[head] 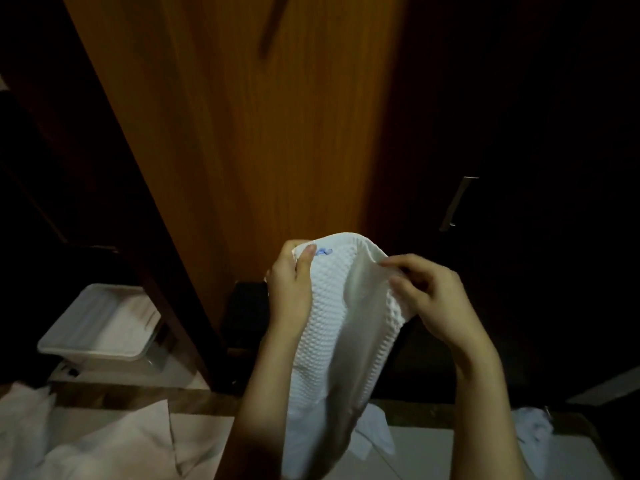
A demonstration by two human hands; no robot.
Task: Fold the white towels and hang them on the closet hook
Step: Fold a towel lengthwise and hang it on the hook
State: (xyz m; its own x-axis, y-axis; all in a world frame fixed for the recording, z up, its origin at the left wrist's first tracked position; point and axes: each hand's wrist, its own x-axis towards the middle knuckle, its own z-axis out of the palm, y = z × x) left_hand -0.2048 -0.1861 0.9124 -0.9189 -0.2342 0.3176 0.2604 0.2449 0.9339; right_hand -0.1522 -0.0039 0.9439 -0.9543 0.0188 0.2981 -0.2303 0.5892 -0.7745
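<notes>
I hold a white waffle-textured towel (341,327) up in front of me, hanging down between my arms. My left hand (291,285) grips its top left corner, thumb on the cloth beside a small blue mark (323,251). My right hand (429,296) pinches the towel's top right edge with curled fingers. Behind the towel stands a brown wooden closet door (259,116). No hook shows clearly; a dark slanted bar (273,26) sits near the door's top.
A white plastic tub (100,323) sits on the floor at left. More white cloths (86,441) lie on the surface at lower left, with smaller pieces (377,434) lower right. A dark cabinet with a metal handle (457,202) fills the right side.
</notes>
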